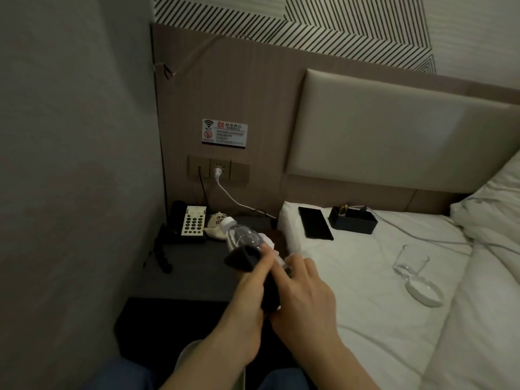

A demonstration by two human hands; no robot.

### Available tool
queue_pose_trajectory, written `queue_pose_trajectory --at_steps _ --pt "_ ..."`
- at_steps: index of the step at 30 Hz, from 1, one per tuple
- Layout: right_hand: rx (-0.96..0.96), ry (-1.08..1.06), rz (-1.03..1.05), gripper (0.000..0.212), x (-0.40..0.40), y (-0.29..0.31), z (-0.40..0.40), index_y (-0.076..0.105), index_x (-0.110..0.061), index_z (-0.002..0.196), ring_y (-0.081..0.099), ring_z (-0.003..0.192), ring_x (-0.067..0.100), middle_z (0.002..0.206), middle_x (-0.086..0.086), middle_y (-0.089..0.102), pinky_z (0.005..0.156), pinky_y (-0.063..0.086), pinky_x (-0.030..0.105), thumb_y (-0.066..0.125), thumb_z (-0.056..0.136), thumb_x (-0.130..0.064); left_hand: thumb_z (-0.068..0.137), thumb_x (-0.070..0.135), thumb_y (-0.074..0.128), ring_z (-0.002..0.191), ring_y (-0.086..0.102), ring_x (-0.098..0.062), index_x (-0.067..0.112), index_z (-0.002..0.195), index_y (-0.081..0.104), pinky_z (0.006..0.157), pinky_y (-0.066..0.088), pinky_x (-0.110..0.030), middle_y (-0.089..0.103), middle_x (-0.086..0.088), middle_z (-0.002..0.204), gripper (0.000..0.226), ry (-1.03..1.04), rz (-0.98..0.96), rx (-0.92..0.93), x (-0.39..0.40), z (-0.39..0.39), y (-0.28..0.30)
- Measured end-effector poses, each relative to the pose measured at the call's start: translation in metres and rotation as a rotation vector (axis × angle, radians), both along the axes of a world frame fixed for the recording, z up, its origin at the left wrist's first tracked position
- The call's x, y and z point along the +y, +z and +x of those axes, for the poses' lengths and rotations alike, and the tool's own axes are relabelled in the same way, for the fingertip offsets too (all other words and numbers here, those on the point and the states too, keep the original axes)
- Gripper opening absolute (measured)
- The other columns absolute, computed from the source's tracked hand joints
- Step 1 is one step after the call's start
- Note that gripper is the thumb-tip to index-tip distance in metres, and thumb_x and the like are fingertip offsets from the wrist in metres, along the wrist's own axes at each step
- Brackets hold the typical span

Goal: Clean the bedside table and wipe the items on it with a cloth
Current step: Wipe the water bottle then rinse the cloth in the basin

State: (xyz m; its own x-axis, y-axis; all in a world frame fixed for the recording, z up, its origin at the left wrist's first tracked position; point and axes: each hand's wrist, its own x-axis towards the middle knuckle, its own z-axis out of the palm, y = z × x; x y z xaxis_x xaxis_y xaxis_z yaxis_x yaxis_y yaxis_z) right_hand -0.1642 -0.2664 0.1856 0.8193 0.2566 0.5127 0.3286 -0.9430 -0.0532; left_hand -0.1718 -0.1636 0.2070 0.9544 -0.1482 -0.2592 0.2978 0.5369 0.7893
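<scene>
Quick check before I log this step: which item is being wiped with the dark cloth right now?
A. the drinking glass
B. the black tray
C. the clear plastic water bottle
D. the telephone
C. The clear water bottle is held up over the bedside table, with the dark cloth wrapped on it by the left hand and right hand; the glass lies on the bed.

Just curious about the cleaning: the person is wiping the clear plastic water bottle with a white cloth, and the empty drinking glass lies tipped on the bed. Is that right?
Nearly. The cloth is dark, almost black, not white; the head view shows it wrapped against the clear plastic water bottle, both hands holding the pair. The rest stands: the empty drinking glass lies tipped on the white bed.
</scene>
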Motion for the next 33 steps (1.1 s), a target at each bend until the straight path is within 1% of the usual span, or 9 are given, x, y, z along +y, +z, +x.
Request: queue_pose_trajectory --at_steps 4,9,13,17,19,23,27,30,33 --pt "0.054 0.023 -0.004 0.104 -0.008 -0.006 -0.002 0.033 -0.025 0.149 0.057 0.091 0.016 0.105 -0.005 0.056 0.055 0.04 0.02 0.077 0.056 -0.042 0.081 0.075 0.039 0.111 0.062 -0.024 0.019 0.123 0.061 0.091 0.047 -0.039 0.069 -0.011 0.117 0.074 -0.009 -0.21 0.068 0.006 0.005 -0.002" --pt "0.247 0.161 0.375 0.079 -0.012 -0.003 -0.007 0.032 -0.051 0.128 0.055 0.097 -0.004 0.11 -0.028 0.053 0.067 0.037 0.002 0.069 0.059 -0.044 0.083 0.037 0.066 0.087 0.072 -0.022 0.02 0.126 0.054 0.071 0.054 -0.034 0.074 -0.006 0.101 0.048 0.153 0.029 0.001 0.024 0.019 -0.004" --pt "0.439 0.256 0.698 0.069 -0.011 0.012 -0.003 0.043 -0.058 0.114 0.062 0.092 -0.006 0.106 -0.028 0.059 0.072 0.051 0.013 0.074 0.054 -0.042 0.071 0.034 0.073 0.098 0.07 -0.028 0.01 0.112 0.071 0.084 0.056 -0.043 0.071 -0.015 0.108 0.048 0.032 -0.172 0.02 0.034 0.02 -0.003" --pt "0.272 0.193 0.295 0.089 0.003 0.025 -0.005 0.035 -0.043 0.14 0.053 0.103 0.0 0.128 -0.016 0.037 0.081 0.05 0.016 0.053 0.057 -0.069 0.073 0.034 0.072 0.1 0.069 -0.03 0.009 0.101 0.076 0.087 0.056 -0.044 0.07 -0.017 0.11 0.038 0.019 -0.193 0.033 0.032 0.019 -0.012" --pt "0.42 0.235 0.275 0.088 0.0 0.032 -0.002 0.039 -0.046 0.138 0.051 0.103 -0.001 0.125 -0.018 0.037 0.083 0.051 0.018 0.059 0.057 -0.075 0.067 0.035 0.075 0.099 0.069 -0.032 0.007 0.105 0.073 0.092 0.052 -0.047 0.07 -0.019 0.108 0.048 0.091 -0.156 0.026 0.036 0.019 -0.018" --pt "0.642 0.222 0.921 0.098 -0.018 0.06 0.023 0.048 -0.045 0.134 0.059 0.093 -0.002 0.12 -0.01 0.058 0.064 0.045 0.01 0.066 0.045 -0.08 0.061 0.039 0.081 0.087 0.07 -0.031 0.007 0.099 0.076 0.082 0.054 -0.044 0.071 -0.017 0.098 0.05 -0.002 -0.03 0.04 0.049 0.014 -0.026" --pt "1.034 0.14 1.233 0.117 -0.011 0.056 0.054 0.026 -0.031 0.15 0.064 0.106 0.022 0.131 0.009 0.058 0.086 0.052 0.039 0.078 0.053 -0.071 0.059 0.035 0.088 0.07 0.067 -0.031 -0.002 0.101 0.071 0.066 0.056 -0.041 0.067 -0.019 0.087 0.059 -0.259 -0.159 0.201 0.047 0.007 -0.029" --pt "1.301 0.157 1.439 0.085 -0.006 0.038 0.062 0.054 -0.016 0.131 0.067 0.106 0.028 0.121 0.012 0.066 0.087 0.055 0.041 0.081 0.062 -0.056 0.052 0.036 0.093 0.073 0.068 -0.031 -0.004 0.1 0.073 0.07 0.057 -0.041 0.068 -0.02 0.092 0.065 -0.367 -0.145 0.168 0.041 0.006 -0.027" --pt "1.222 0.25 1.554 0.044 -0.008 0.034 0.068 0.064 -0.007 0.107 0.072 0.086 0.024 0.095 0.012 0.074 0.069 0.058 0.032 0.072 0.075 -0.037 0.049 0.043 0.094 0.082 0.069 -0.032 0.0 0.107 0.072 0.073 0.056 -0.042 0.068 -0.02 0.101 0.076 -0.389 -0.109 0.135 0.037 0.009 -0.025"
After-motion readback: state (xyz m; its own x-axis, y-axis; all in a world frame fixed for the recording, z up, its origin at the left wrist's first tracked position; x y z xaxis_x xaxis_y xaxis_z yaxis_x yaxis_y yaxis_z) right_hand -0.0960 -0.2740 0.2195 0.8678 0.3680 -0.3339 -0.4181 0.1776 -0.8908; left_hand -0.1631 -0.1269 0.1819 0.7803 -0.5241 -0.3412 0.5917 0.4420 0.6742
